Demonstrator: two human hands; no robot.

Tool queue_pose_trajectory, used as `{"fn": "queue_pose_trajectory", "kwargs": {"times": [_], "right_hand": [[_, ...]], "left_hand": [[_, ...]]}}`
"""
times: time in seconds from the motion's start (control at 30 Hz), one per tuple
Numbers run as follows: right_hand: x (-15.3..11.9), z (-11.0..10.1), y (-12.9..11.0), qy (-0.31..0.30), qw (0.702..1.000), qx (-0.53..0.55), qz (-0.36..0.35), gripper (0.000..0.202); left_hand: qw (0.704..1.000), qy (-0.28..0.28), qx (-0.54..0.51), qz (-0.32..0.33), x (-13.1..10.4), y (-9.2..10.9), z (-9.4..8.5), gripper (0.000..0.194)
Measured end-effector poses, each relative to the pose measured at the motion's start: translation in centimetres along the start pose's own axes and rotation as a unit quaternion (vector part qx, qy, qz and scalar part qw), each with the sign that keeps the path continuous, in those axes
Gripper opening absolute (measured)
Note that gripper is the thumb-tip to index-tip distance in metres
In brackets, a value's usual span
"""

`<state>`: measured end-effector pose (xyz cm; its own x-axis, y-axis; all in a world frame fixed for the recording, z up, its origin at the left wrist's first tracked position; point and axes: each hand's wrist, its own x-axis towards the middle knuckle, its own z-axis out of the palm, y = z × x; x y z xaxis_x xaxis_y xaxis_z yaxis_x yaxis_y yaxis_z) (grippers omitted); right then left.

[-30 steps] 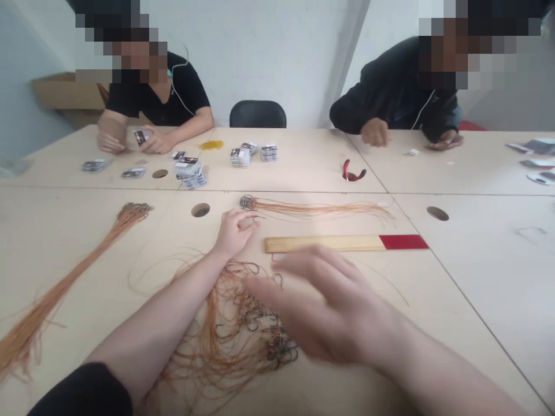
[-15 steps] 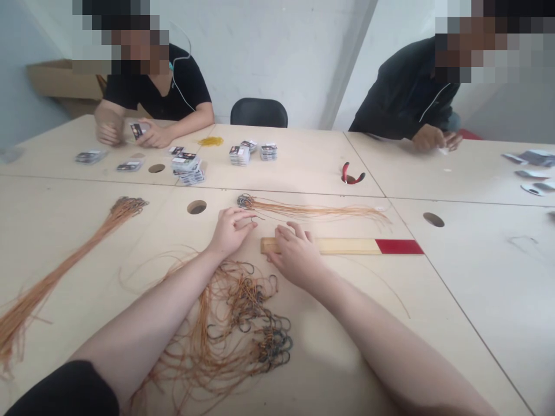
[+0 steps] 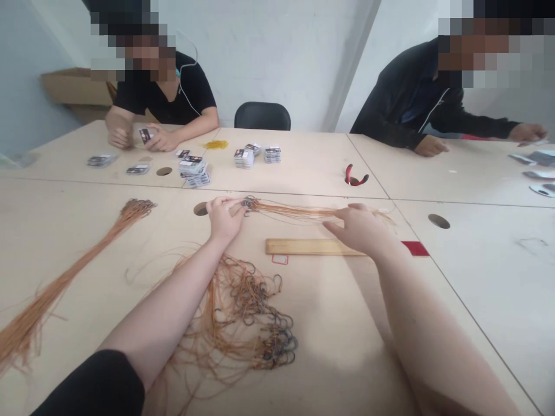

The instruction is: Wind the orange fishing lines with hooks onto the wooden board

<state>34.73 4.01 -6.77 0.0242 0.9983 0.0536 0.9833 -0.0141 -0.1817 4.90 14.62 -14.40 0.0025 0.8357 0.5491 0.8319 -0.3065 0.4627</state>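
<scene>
My left hand (image 3: 226, 221) is closed in a pinch on a fish hook, right at the hook end of a laid-out bundle of hooks (image 3: 250, 203). From these hooks, orange lines (image 3: 295, 209) stretch to the right across the table. Over their far part is my right hand (image 3: 358, 228), fingers extended and thumb apart; whether it touches a line is hidden. Below it lies a flat wooden ruler-like strip (image 3: 312, 247) with a red end (image 3: 415, 248). Nearer me is a tangled pile of hooks (image 3: 277, 341) with orange lines, partly behind my left forearm.
Another orange-line bundle (image 3: 78, 263) lies at left. Red-handled pliers (image 3: 356, 176) rest over a table hole. Stacked small packs (image 3: 193, 170) and yellow strands (image 3: 215, 144) are across the table. Two co-workers sit opposite, one holding a pack (image 3: 146, 136). A black chair (image 3: 262, 117) stands between them.
My left hand has carried the hook up and left to the bundle's hook end. My right hand has moved right, off the strip's left end to the lines. The right-hand co-worker's hands have spread apart.
</scene>
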Motion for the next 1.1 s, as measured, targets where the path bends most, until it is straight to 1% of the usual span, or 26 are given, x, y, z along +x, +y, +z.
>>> {"fn": "queue_pose_trajectory", "kwargs": {"times": [0.17,0.27,0.37,0.47,0.57,0.67,0.77,0.9,1.0,1.07,1.1], "right_hand": [[1.2,0.0,3.9,-0.077,0.990,-0.045,0.111,0.050],[2.0,0.0,5.7,-0.112,0.977,-0.059,0.174,0.052],[2.1,-0.4,6.5,-0.139,0.966,-0.052,0.212,0.052],[1.9,-1.1,6.6,-0.140,0.962,-0.036,0.232,0.053],[1.8,-1.2,6.6,-0.140,0.958,-0.033,0.246,0.053],[1.8,-0.8,6.9,-0.147,0.956,-0.026,0.251,0.052],[1.9,-0.4,7.3,-0.137,0.959,-0.034,0.247,0.050],[1.7,-0.7,7.3,-0.114,0.967,-0.064,0.221,0.051],[1.0,-1.7,6.6,-0.068,0.979,-0.070,0.177,0.054],[0.4,-2.5,5.8,-0.037,0.989,-0.063,0.130,0.055],[0.0,-2.9,5.3,-0.026,0.992,-0.060,0.108,0.055]], "left_hand": [[0.998,-0.052,0.024,-0.024,0.6,-0.1,0.7,0.025],[0.997,-0.063,0.026,-0.027,0.5,-0.2,0.7,0.026],[0.997,-0.070,0.028,-0.026,0.5,-0.1,0.6,0.027],[0.997,-0.069,0.033,-0.028,0.5,-0.1,0.6,0.027],[0.997,-0.065,0.039,-0.030,0.5,-0.1,0.6,0.028],[0.997,-0.062,0.044,-0.029,0.4,-0.3,0.7,0.028],[0.997,-0.059,0.038,-0.027,0.5,-0.3,0.7,0.028],[0.998,-0.041,0.020,-0.037,0.6,0.1,0.4,0.027],[0.998,-0.022,0.007,-0.052,0.6,0.5,-0.1,0.018],[0.998,-0.025,0.003,-0.062,0.4,0.7,-0.3,0.012],[0.997,-0.032,0.005,-0.063,0.3,0.7,-0.3,0.011]]}}
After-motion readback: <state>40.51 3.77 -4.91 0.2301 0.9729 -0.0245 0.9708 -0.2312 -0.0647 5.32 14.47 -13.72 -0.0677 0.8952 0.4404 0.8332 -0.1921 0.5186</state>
